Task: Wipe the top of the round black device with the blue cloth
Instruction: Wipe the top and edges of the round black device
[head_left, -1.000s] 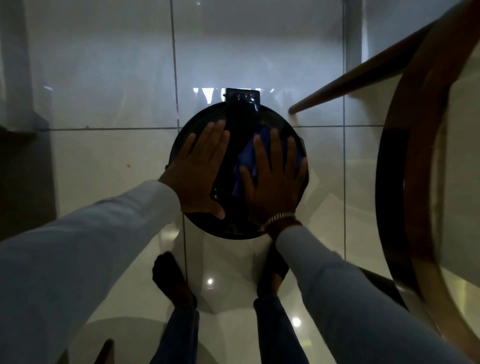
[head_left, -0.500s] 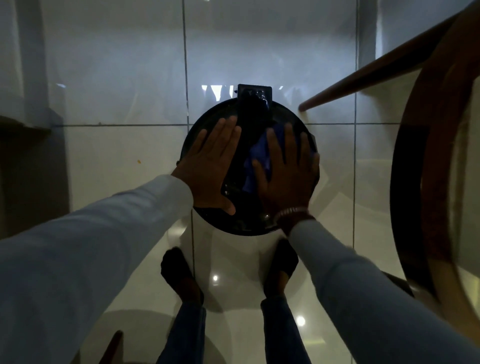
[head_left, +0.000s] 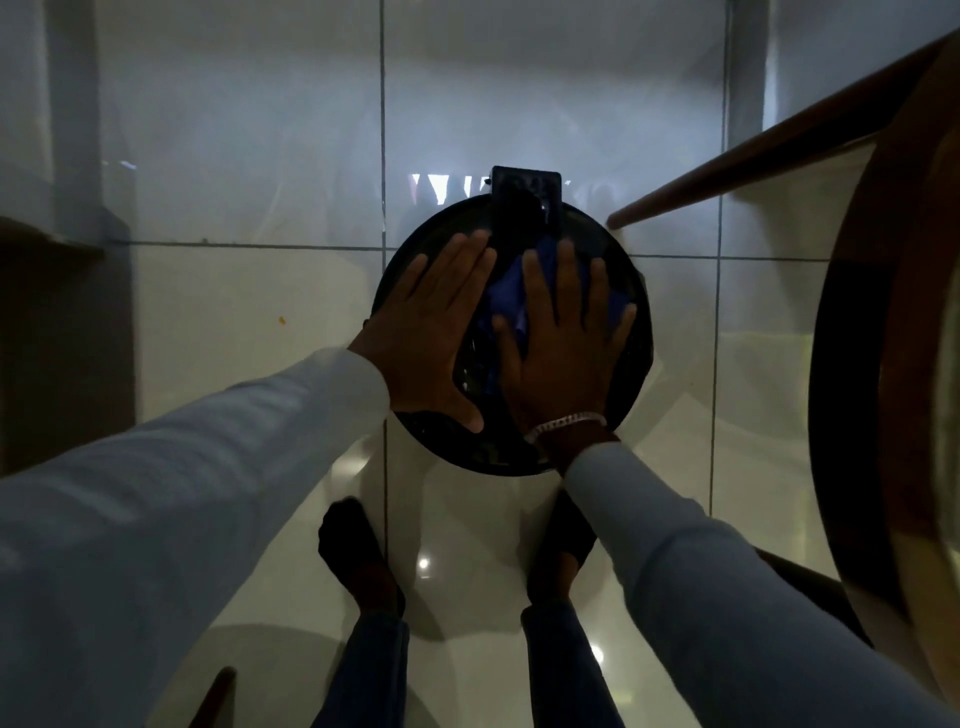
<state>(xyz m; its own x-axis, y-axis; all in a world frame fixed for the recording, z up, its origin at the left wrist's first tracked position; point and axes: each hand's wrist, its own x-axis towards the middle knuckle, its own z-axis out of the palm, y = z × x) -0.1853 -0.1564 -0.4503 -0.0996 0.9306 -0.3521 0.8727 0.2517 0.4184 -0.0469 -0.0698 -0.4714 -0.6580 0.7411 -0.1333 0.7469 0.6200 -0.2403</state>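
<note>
The round black device (head_left: 631, 374) sits on the tiled floor in front of my feet, with a black rectangular part (head_left: 525, 200) at its far edge. The blue cloth (head_left: 511, 291) lies crumpled on the device's top, mostly under my right hand (head_left: 561, 358), which presses it flat with fingers spread. My left hand (head_left: 431, 332) rests flat on the left half of the top, beside the cloth, holding nothing. Much of the device's top is hidden under both hands.
A round wooden table with a glass top (head_left: 857, 364) stands close on the right, and one of its wooden legs (head_left: 753, 161) slants toward the device. Dark furniture (head_left: 57, 338) stands at the left. My feet (head_left: 358, 561) stand just behind the device on glossy tiles.
My right hand has slid the cloth slightly farther from me across the top. My left hand keeps its place on the device. The view has drifted a little.
</note>
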